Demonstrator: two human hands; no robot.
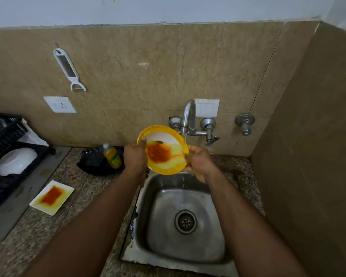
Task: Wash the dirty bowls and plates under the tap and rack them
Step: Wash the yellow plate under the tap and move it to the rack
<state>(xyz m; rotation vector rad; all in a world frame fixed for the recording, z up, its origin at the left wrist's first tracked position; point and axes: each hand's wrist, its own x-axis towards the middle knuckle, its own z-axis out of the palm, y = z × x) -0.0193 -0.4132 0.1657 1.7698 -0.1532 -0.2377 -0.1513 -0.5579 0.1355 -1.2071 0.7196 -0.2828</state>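
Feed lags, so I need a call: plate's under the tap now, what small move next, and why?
Probably shift the yellow-rimmed plate so the stream from the tap lands on the red stain. Water now strikes its right rim, and the stain sits left of that. The left hand grips the left edge; the right hand supports the right.

Pretty clearly a home kitchen: steel sink [186,220] set in a granite counter [84,196], wall tap [189,116], peeler [68,69] hung on the tiles, dish rack [6,136] at the counter's left edge.
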